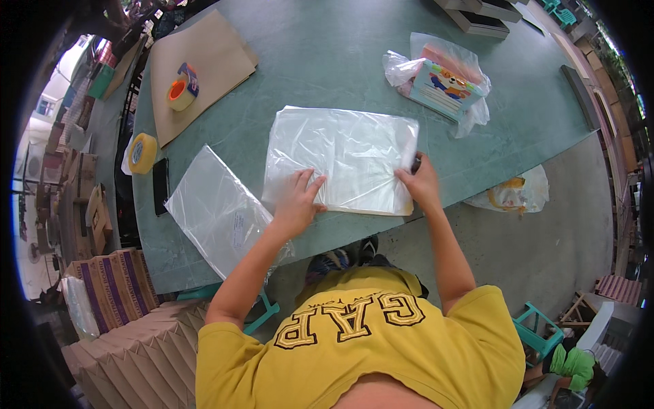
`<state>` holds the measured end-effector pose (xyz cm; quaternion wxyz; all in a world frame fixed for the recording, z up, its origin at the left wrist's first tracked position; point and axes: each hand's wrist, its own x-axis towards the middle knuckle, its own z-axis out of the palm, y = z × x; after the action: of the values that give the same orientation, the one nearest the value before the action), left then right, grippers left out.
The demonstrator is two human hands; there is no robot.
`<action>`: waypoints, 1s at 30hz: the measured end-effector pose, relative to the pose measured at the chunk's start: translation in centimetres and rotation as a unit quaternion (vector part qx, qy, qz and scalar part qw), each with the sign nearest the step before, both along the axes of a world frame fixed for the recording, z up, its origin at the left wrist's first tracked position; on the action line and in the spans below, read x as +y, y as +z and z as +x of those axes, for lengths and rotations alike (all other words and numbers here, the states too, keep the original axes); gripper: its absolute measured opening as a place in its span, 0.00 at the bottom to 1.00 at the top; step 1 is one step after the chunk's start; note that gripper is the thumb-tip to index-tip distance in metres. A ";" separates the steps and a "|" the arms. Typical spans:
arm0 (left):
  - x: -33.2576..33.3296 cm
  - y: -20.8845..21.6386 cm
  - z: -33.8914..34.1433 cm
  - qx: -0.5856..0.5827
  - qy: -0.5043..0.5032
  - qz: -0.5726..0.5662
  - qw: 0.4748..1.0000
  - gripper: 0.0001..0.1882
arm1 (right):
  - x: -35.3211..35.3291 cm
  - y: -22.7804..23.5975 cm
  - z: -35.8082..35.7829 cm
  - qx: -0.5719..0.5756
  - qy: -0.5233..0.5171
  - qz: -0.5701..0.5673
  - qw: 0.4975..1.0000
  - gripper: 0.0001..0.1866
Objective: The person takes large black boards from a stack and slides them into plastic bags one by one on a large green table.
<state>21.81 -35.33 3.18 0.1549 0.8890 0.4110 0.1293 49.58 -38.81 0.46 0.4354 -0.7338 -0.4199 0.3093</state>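
A flat, rectangular white pack wrapped in clear plastic point(347, 153) lies on the green table in front of me. My left hand point(297, 203) rests on its near left part, fingers spread over the creased film. At its right edge my right hand point(421, 183) pinches the pack, thumb on top and the other fingers at the side, partly hidden. A small dark thing shows by those fingers; its kind is unclear. Beside my left forearm lies an empty-looking clear plastic bag point(216, 204) with a small printed label, partly under the arm.
On the green table point(320, 61) lie brown cardboard sheets point(194, 48) bearing a tape dispenser point(182, 88), a tape roll point(143, 153), a black phone point(161, 186) and a bagged colourful box point(446, 88). Folded cartons point(136, 354) stand at lower left, a green stool point(535, 330) at right.
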 end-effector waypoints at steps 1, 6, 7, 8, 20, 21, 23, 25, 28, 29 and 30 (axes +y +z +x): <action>0.7 0.0 0.5 0.026 0.008 0.014 1.000 0.24 | 0.2 -0.4 -0.1 0.024 -0.011 0.019 0.999 0.27; 7.0 -0.1 1.1 0.134 0.099 0.158 0.973 0.22 | -1.9 -2.7 -2.3 0.095 -0.019 0.049 0.994 0.26; 7.3 -0.5 1.4 0.095 0.108 0.136 0.980 0.20 | -2.5 -2.7 -3.3 0.102 -0.013 0.050 0.993 0.28; 7.8 -1.2 1.7 0.053 0.117 0.115 0.985 0.19 | -2.9 0.3 -4.4 0.162 0.014 -0.020 0.986 0.32; 7.6 0.4 13.8 -0.179 0.137 -0.230 0.947 0.20 | 0.5 -0.5 2.6 0.034 0.053 0.057 0.996 0.21; 7.6 1.5 14.5 -0.177 0.166 -0.283 0.928 0.22 | -0.2 1.2 1.1 0.034 0.093 0.068 0.993 0.20; 7.9 3.0 15.8 -0.165 0.222 -0.380 0.882 0.25 | -1.1 2.3 -0.4 -0.134 0.230 0.119 0.956 0.23; 8.5 -1.7 15.1 -0.125 0.203 -0.168 0.957 0.27 | -1.0 4.3 -1.6 -0.073 0.354 0.041 0.931 0.22; 8.6 -2.2 14.9 -0.091 0.181 -0.205 0.958 0.23 | 0.1 2.3 0.2 0.045 0.302 0.033 0.952 0.20; 8.5 -2.4 14.9 -0.204 0.196 -0.295 0.913 0.21 | 0.7 1.1 1.3 0.088 0.243 0.049 0.965 0.20; 8.1 -2.5 14.1 -0.314 0.217 -0.371 0.846 0.19 | 1.8 0.9 2.2 0.168 0.187 0.015 0.968 0.19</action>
<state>35.95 -27.24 0.71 0.5622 0.5652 0.5404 0.2694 51.82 -37.05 1.33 0.4453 -0.5729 -0.4750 0.4978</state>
